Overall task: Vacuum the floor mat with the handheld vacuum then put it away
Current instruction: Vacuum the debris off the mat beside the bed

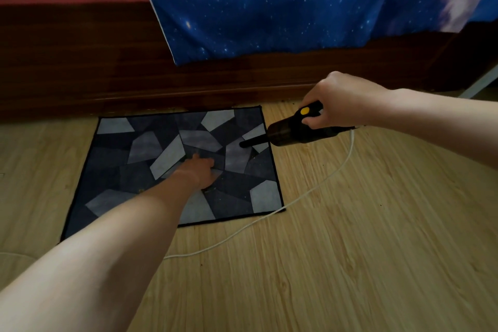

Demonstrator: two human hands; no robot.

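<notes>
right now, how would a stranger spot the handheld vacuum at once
Start at the patchwork grey floor mat on the wooden floor. At its far right corner the right hand grips the handheld vacuum. It alone is black with a yellow button and trailing white cord.

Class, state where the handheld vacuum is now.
In the head view, the handheld vacuum, gripped by the right hand, is at the floor mat's right edge, nozzle over it, right of the left hand on the mat.
</notes>
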